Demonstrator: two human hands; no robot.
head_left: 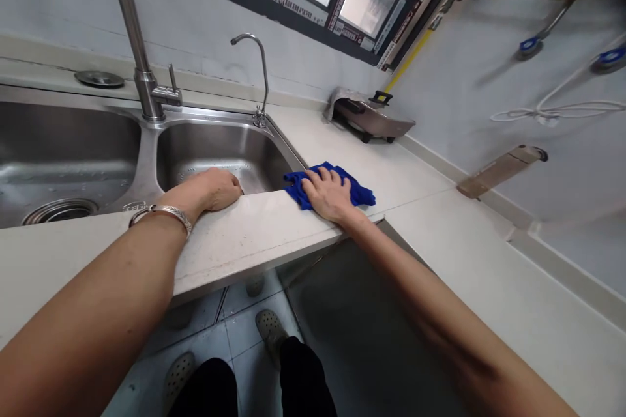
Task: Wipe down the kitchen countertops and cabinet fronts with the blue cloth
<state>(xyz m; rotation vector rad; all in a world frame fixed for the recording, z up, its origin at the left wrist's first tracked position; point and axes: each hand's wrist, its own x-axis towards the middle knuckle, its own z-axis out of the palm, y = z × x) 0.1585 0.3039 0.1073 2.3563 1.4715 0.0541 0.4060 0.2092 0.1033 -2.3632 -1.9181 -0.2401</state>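
A blue cloth [362, 194] lies bunched on the pale tabletop [274, 221], beside the front right corner of the sink [149, 156]. The right hand [328, 195] rests on top of it, fingers spread and pressing down rather than clasping it; the cloth shows beyond the fingertips and out to both sides. Wiping looks under way, and likely unfinished: the cloth is down and under the palm, while small specks [243, 238] mark the strip between the hands. How much surface has been covered cannot be judged from here.

The left hand [221, 189], well apart from the cloth, leans at the sink's front edge with its fingers curled; their tips are hidden, so I cannot tell whether they grip anything. Farther back stand the faucet [144, 91], a slim tap [264, 71] and an electric pan [376, 118].
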